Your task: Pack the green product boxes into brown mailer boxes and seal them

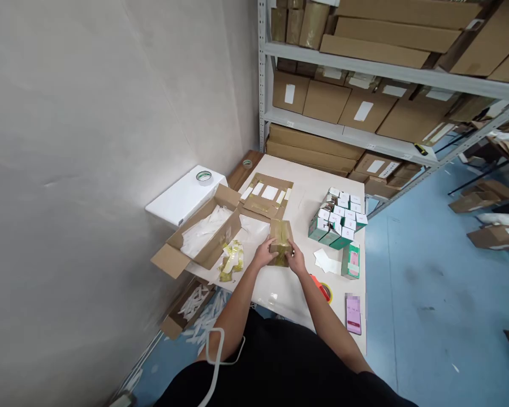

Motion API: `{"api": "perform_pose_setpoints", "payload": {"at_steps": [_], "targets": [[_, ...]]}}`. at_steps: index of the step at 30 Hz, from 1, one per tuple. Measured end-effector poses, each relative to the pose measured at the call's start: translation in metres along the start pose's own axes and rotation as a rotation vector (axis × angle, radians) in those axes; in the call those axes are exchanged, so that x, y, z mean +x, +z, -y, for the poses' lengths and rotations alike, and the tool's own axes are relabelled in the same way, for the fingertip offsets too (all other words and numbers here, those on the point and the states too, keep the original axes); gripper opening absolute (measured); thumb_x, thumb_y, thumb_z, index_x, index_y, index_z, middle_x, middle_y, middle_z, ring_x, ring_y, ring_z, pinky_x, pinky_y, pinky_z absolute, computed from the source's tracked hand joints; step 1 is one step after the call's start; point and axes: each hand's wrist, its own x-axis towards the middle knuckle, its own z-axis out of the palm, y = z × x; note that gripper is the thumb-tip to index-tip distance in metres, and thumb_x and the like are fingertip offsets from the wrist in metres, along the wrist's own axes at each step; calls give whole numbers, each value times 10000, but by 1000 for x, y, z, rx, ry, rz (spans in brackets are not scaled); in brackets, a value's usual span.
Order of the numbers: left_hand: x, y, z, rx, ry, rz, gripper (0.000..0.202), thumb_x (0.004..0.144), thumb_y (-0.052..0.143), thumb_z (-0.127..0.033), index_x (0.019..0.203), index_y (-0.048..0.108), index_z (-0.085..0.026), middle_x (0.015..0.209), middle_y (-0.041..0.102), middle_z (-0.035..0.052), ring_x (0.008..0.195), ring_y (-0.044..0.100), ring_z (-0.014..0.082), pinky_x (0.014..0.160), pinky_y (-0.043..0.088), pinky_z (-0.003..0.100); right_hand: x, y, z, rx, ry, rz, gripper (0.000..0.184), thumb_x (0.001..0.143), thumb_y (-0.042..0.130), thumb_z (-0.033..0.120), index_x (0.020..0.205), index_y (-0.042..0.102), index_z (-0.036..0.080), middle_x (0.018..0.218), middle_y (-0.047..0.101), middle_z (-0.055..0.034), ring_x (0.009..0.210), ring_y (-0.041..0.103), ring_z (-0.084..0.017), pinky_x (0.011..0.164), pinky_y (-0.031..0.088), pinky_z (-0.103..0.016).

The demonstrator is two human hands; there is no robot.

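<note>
A small brown cardboard box (281, 230) with yellowish tape over it stands on the white table, close to my body. My left hand (264, 252) grips its left side, and my right hand (296, 258) holds the right side. Just right of my right forearm lies a red tape dispenser (320, 287) with a yellow roll. Crumpled yellow tape and paper scraps (232, 260) lie left of my left hand. Beyond the box is a flattened cardboard sheet (263, 206) bearing white labels.
An open carton (233, 229) with white paper sits at the table's left. Several green-and-white small boxes (341, 217) stand at the right, near white slips (326, 262) and a phone (353, 314). Shelves (305, 117) with cartons rise behind. A white board (173, 198) carries a tape roll (203, 176).
</note>
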Motion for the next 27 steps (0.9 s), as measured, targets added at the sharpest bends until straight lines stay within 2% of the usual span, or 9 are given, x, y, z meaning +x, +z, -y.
{"api": "perform_pose_setpoints", "payload": {"at_steps": [4,7,10,13,17,21,24,27], "targets": [[-28,6,-36,16,77,-179,642,829,731,-146,1450,647,-284,1665,446,62,1491,489,299,1173,484,417,0,-26,30,37,-180,20,579,855,567,236,1430,634,237,1494,632,-90,1403,565,-283,1208,438,-501],[-55,-2,-58,43,131,-323,600,845,731,-139,1422,674,-295,1646,476,55,1486,495,293,1205,453,418,-5,-33,55,95,-290,75,550,872,588,265,1418,653,248,1488,639,-85,1412,558,-283,1218,425,-513],[-91,-20,-74,93,162,-451,580,854,740,-139,1404,692,-319,1619,513,46,1473,513,290,1241,409,432,-16,-30,82,158,-359,176,528,878,630,294,1403,675,252,1479,649,-85,1395,578,-282,1203,448,-511],[-134,-42,-86,145,128,-573,555,867,752,-164,1396,699,-323,1613,521,36,1463,525,297,1237,413,435,-31,-14,112,201,-424,270,518,889,644,296,1405,681,252,1475,654,-88,1409,569,-285,1208,445,-515],[-199,-71,-91,172,60,-789,535,883,745,-183,1398,697,-320,1634,493,26,1453,537,304,1225,431,432,-56,27,157,227,-568,434,500,914,634,295,1411,676,259,1460,664,-82,1434,543,-281,1226,420,-523],[-279,-102,-77,161,-39,-1044,531,878,749,-193,1392,702,-317,1637,487,20,1461,529,300,1232,426,435,-96,91,200,239,-719,651,487,916,637,309,1400,680,270,1423,680,-91,1403,554,-290,1201,432,-544],[-352,-124,-60,137,-114,-1225,552,864,758,-180,1396,702,-320,1626,500,21,1451,541,292,1230,433,429,-146,150,229,262,-818,828,477,915,649,329,1385,689,262,1401,675,-112,1361,575,-298,1163,459,-541],[-436,-141,-42,118,-203,-1396,568,855,762,-170,1396,702,-331,1634,487,13,1430,564,289,1210,457,422,-214,208,256,293,-904,1013,466,917,656,338,1373,696,253,1384,671,-124,1320,597,-300,1115,499,-521]]}}
